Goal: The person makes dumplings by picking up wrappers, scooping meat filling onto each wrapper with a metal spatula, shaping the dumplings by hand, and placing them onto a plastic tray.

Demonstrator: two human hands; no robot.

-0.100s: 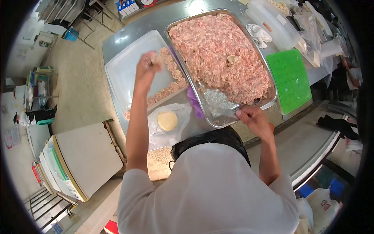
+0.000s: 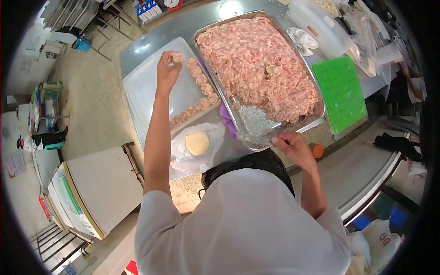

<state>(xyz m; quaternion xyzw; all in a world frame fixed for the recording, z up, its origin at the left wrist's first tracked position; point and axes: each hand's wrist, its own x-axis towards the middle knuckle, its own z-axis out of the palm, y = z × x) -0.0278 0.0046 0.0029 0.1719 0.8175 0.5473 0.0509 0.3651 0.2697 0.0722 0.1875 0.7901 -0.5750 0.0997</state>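
My left hand is over the white plastic tray, its fingers closed on a meat-filled dumpling. Just right of it, a row of open-topped dumplings runs along the tray's right side and bends along the near side. At the near rim of the metal pan, my right hand grips a thin, flat, blade-like tool, partly hidden and blurred. Minced meat fills most of this pan. Round yellow dumpling wrappers lie on a plastic sheet nearest me.
A green board lies right of the pan. Beyond it are a clear plastic container, a crumpled white cloth and bags. Purple cloth shows between tray and pan. An orange round lid is beside my right wrist.
My left hand has moved up toward the far end of the dumpling row with the dumpling. My right hand has shifted slightly left and down with the flat tool.
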